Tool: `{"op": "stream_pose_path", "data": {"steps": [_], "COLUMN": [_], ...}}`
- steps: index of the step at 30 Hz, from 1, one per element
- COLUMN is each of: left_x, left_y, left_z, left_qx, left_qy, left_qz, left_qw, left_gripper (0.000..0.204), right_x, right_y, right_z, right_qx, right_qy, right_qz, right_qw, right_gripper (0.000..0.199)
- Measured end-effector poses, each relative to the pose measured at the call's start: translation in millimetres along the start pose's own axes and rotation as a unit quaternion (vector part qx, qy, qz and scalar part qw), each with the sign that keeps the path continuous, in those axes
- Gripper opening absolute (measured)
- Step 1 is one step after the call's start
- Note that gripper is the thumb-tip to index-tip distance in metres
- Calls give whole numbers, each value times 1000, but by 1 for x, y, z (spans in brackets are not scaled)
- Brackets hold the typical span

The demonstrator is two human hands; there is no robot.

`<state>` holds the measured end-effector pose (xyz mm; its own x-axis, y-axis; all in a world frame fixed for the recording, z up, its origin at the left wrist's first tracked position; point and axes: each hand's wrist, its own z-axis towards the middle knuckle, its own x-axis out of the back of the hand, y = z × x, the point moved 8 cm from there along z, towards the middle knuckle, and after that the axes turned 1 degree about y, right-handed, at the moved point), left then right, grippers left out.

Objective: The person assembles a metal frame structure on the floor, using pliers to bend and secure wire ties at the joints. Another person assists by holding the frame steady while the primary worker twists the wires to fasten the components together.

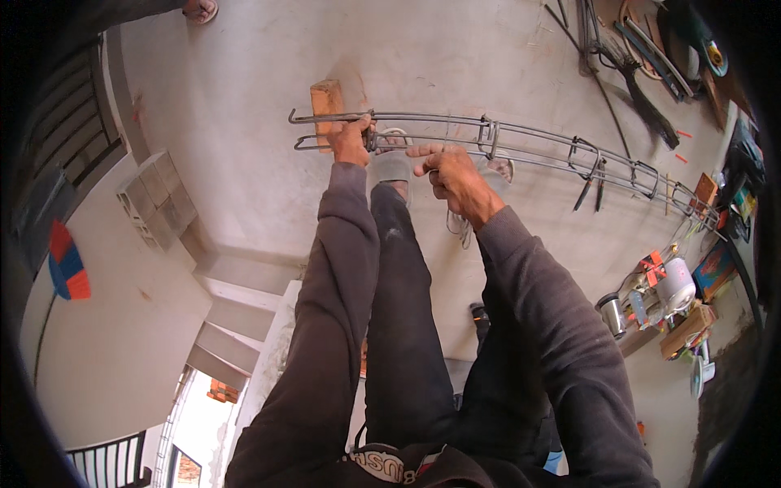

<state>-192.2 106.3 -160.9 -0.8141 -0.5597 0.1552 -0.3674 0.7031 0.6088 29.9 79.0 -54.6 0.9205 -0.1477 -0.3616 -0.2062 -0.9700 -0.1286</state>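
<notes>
A long, narrow rebar cage (529, 130) of thin steel bars with several square stirrups stretches across in front of me, its left end propped on an orange brick (327, 102). My left hand (352, 144) is closed around the cage beside a stirrup near that end. Just to the right, my right hand (457, 180) is by the lower bars. Its index finger points left, the thumb stands apart and the other fingers curl in; nothing shows between them. Below its wrist is a loose loop of thin wire (462, 230). Pliers (585, 192) hang or lean at the cage further right.
Stairs (232, 337) drop away at lower left, next to stacked grey blocks (159, 195) and a black railing (77, 122). Loose rods and a wire bundle (647, 93) lie at upper right. A white jug (675, 286) and a steel tumbler (611, 314) stand at right. Another person's foot (200, 10) shows at the top.
</notes>
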Motion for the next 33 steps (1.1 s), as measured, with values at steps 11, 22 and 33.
{"op": "stream_pose_path", "data": {"steps": [11,22,33], "left_x": [-2,6,6], "left_y": [-5,-6,-11], "left_z": [-3,0,0], "left_qx": [50,51,68], "left_qy": [-58,-113,-114], "left_qz": [34,49,44], "left_qw": [997,991,990], "left_gripper": [25,20,19], "right_x": [-19,-24,-17], "right_y": [41,37,37], "right_z": [118,148,164], "right_qx": [31,38,81], "right_qy": [125,143,136], "right_qz": [279,311,237], "right_qw": [952,939,958], "right_gripper": [6,13,10]}}
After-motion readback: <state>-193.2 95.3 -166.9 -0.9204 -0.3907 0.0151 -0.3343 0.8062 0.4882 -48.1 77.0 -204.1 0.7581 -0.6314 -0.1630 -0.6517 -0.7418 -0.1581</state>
